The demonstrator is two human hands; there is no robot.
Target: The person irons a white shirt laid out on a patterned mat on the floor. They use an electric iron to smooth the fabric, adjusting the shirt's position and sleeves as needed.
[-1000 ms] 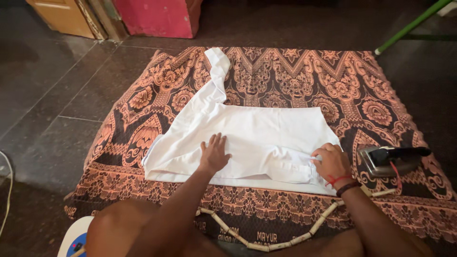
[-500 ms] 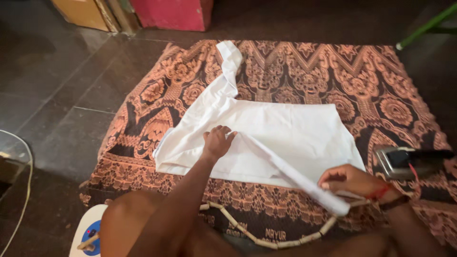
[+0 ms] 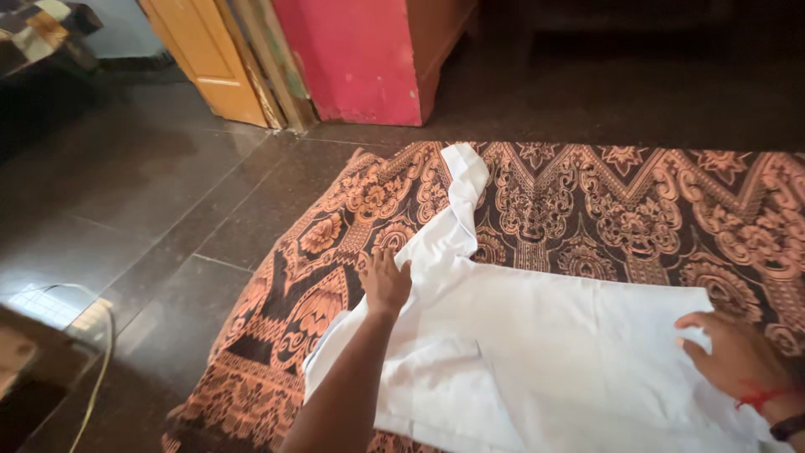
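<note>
Fingers of the left hand (image 3: 386, 283) lie spread and flat, palm down, on the white garment (image 3: 537, 352), holding nothing; they press the cloth right where a long sleeve (image 3: 453, 214) branches off from the body of the garment. Beyond those fingertips the sleeve runs away from the person, bending once, and its end rests on the patterned orange and dark brown cloth (image 3: 587, 210) that covers the floor. Just to the outer side of the left fingers the patterned cloth shows bare, with the garment's edge passing under the palm.

Fingers of the right hand (image 3: 738, 356) are slightly curled and loosely apart, resting on the far right part of the white garment near its upper edge; they grip nothing that can be seen. A red thread band (image 3: 759, 396) and a dark band sit at that wrist. Between the two sets of fingers the garment lies mostly smooth, with a folded flap below the left forearm.

Well beyond the left fingertips stand a pink-red cabinet (image 3: 356, 54) and a yellow wooden door (image 3: 210, 54) on the dark tiled floor (image 3: 126, 210). A pale cable (image 3: 101, 335) lies on the floor, far out to the left
</note>
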